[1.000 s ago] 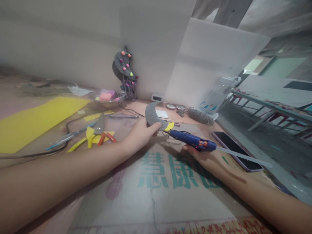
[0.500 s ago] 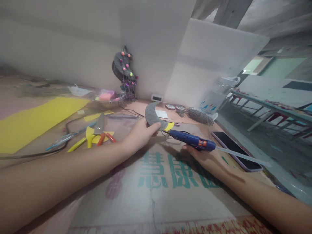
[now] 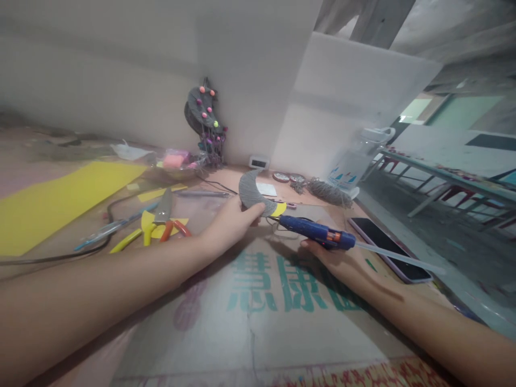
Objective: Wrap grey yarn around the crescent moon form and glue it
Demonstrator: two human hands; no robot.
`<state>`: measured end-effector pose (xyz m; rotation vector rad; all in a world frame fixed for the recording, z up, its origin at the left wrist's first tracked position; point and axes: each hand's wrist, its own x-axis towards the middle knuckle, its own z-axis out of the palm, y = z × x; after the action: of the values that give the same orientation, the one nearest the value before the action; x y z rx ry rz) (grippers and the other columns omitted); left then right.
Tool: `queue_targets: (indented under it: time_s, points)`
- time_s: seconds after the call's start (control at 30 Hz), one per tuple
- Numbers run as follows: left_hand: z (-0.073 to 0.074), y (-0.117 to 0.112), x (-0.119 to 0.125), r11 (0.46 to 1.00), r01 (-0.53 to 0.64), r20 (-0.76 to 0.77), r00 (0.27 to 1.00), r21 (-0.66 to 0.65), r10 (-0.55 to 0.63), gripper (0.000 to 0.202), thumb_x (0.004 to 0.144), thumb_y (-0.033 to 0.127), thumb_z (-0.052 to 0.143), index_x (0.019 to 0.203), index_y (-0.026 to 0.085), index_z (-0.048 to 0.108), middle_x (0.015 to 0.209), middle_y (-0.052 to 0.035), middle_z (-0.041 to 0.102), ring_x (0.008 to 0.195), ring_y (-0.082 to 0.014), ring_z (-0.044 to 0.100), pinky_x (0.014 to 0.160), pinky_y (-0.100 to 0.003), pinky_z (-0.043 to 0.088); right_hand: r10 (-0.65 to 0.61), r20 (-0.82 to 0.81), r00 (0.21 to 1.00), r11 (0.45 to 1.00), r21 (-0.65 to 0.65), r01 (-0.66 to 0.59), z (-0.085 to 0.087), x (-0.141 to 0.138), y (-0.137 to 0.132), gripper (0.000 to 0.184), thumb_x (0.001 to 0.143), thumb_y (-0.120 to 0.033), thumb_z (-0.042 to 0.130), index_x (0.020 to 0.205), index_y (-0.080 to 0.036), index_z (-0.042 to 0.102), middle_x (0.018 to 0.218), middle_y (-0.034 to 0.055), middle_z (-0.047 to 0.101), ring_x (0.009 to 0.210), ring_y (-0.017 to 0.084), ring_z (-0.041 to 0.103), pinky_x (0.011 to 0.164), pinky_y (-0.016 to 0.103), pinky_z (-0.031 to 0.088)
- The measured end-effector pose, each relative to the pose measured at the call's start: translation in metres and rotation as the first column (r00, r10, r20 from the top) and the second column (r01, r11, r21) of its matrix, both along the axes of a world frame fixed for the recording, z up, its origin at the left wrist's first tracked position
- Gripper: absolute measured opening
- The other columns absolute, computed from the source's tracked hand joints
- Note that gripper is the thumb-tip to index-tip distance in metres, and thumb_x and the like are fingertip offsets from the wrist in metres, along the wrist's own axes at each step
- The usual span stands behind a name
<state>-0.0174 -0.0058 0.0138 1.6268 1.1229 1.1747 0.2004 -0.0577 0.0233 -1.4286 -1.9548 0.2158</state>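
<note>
My left hand (image 3: 237, 217) is closed on a crescent moon shape (image 3: 250, 192) wrapped in grey yarn, thumb on its near face. Bare yellow (image 3: 279, 209) shows at the crescent's lower right tip. In my right hand (image 3: 322, 252) is a blue glue gun (image 3: 316, 231), its nozzle pointing left at the crescent's lower edge beside the yellow tip; whether they touch I cannot tell. A clear glue stick (image 3: 399, 256) sticks out of the gun's back end. Most of my right fingers are hidden behind the gun.
Scissors and pliers with yellow and orange handles (image 3: 161, 223) lie left, by a yellow sheet (image 3: 72, 201) and a black cable. A finished grey moon ornament (image 3: 204, 110) leans on the wall. Right are a yarn bundle (image 3: 328, 192), a plastic jug (image 3: 350, 161) and a phone (image 3: 389, 250).
Almost nothing differs. The whole view has shifted very slightly; both hands, the crescent and the glue gun keep the same places relative to each other.
</note>
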Motion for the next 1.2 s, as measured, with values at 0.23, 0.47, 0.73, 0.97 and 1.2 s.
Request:
queue_targets:
  time_s: [0.23,0.47,0.73,0.97,1.2]
  points:
    - [0.003,-0.002,0.001,1.000,-0.010,0.008,1.000,-0.025,0.010,0.023,0.079,0.034,0.055,0.064,0.018,0.050,0.058,0.0037,0.052,0.053,-0.0108,0.046,0.052,-0.022,0.034,0.005,-0.041,0.999,0.999,-0.049,-0.007,-0.001,0.003,0.000,0.020,0.077,-0.042,0.058,0.081,-0.025,0.066,0.079,0.0024,0.072,0.073,0.026,0.066,0.067,0.037,0.057]
    - [0.002,-0.001,0.001,1.000,-0.018,0.018,1.000,0.001,0.018,0.022,0.080,0.034,0.055,0.066,0.018,0.050,0.058,0.0038,0.052,0.054,-0.0110,0.047,0.051,-0.023,0.034,-0.036,0.026,0.999,0.998,-0.049,0.037,-0.006,0.011,0.004,0.020,0.079,-0.044,0.060,0.075,-0.025,0.064,0.069,0.0020,0.067,0.062,0.022,0.062,0.055,0.033,0.051]
    - [0.008,-0.006,0.001,1.000,-0.016,0.048,0.999,-0.006,0.016,0.021,0.079,0.032,0.057,0.064,0.018,0.050,0.059,0.0024,0.053,0.058,-0.0125,0.049,0.055,-0.024,0.037,-0.081,-0.002,0.997,0.995,-0.051,0.081,0.002,0.006,0.002,0.019,0.075,-0.044,0.059,0.068,-0.026,0.058,0.065,0.0022,0.065,0.066,0.024,0.063,0.057,0.035,0.052]
    - [0.004,-0.003,0.001,1.000,0.007,0.116,0.993,0.016,-0.008,0.020,0.078,0.033,0.060,0.070,0.017,0.052,0.063,0.0023,0.054,0.060,-0.0120,0.049,0.057,-0.023,0.037,-0.159,0.012,0.987,0.987,-0.002,0.159,0.005,0.005,-0.001,0.023,0.073,-0.045,0.062,0.070,-0.023,0.058,0.067,0.0031,0.066,0.060,0.022,0.062,0.054,0.033,0.053]
    - [0.001,-0.003,0.000,0.999,0.035,0.172,0.984,0.021,-0.038,0.019,0.079,0.033,0.062,0.073,0.017,0.053,0.065,0.0025,0.055,0.060,-0.0108,0.048,0.056,-0.023,0.037,-0.170,-0.007,0.985,0.985,0.020,0.170,0.010,0.004,-0.001,0.024,0.071,-0.046,0.063,0.070,-0.022,0.063,0.067,0.0036,0.068,0.063,0.024,0.064,0.061,0.037,0.055]
